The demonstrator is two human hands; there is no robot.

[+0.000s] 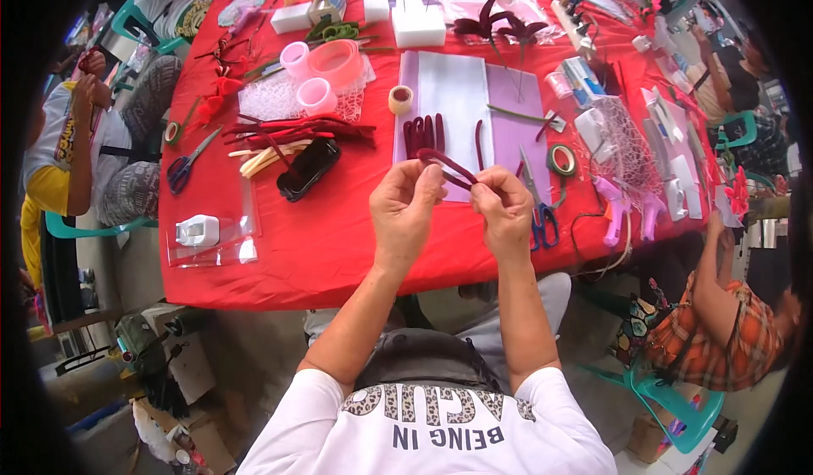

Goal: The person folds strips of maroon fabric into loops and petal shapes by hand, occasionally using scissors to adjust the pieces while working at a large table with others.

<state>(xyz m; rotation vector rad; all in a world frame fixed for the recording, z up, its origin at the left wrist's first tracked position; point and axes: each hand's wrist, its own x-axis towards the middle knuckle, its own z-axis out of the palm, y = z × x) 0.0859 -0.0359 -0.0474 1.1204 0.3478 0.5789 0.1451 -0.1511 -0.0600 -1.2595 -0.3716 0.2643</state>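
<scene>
Between my two hands is a folded dark red pipe cleaner (447,162), bent into a narrow loop. My left hand (409,205) pinches its rounded end between thumb and fingers. At the other end, my right hand (505,205) pinches the strands together. Just beyond my hands, several folded dark red pipe cleaners (427,131) lie side by side on a white and purple sheet (454,81). A single one (479,145) lies to their right. Blue-handled scissors (544,224) rest by my right hand, next to a roll of green tape (561,159).
Left on the red-covered table (317,246) are a bundle of dark red pipe cleaners (305,131), a black case (309,169), more scissors (184,170) and a tape dispenser (198,230). Glue guns (613,211) lie right. A foam block (418,25) stands behind. Other people sit on both sides.
</scene>
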